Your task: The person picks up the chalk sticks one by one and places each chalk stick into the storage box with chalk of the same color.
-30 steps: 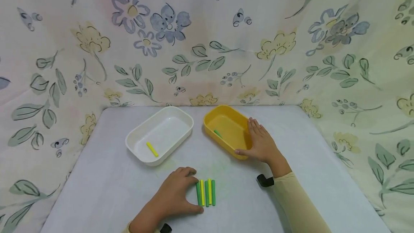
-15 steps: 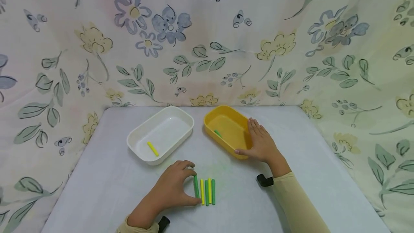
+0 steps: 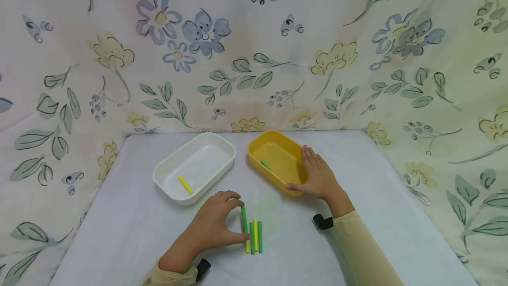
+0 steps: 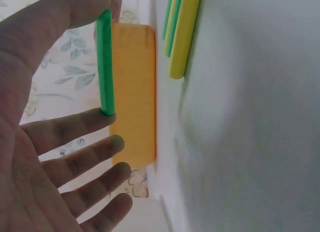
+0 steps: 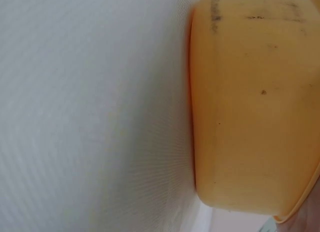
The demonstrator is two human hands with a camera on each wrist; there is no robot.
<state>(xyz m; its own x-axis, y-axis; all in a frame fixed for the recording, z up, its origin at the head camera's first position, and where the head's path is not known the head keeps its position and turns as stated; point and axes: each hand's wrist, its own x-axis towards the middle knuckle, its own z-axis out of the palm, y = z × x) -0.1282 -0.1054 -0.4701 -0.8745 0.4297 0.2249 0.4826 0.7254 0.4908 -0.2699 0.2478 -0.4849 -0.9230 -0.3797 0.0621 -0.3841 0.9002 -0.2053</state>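
In the head view my left hand (image 3: 212,226) holds a green stick (image 3: 244,216) by its two ends, between thumb and a fingertip. The left wrist view shows this green stick (image 4: 105,62) raised off the table, the other fingers spread. Just below and beside it lies a short row: a yellow stick (image 3: 247,247), a green stick (image 3: 252,238), another yellow stick (image 3: 255,235) and a green stick (image 3: 260,237). My right hand (image 3: 319,175) rests with straight fingers along the right rim of a yellow tray (image 3: 283,153), thumb at its near corner.
Left of the yellow tray stands a white tray (image 3: 206,158) with one yellow stick (image 3: 185,185) in it. One green stick (image 3: 265,165) lies inside the yellow tray. White cloth (image 3: 293,242) covers the table, and a flowered curtain (image 3: 246,92) hangs behind.
My left hand has taken the leftmost green stick from the row, lifted it and moved slightly away from me. The right hand stays on the yellow tray.
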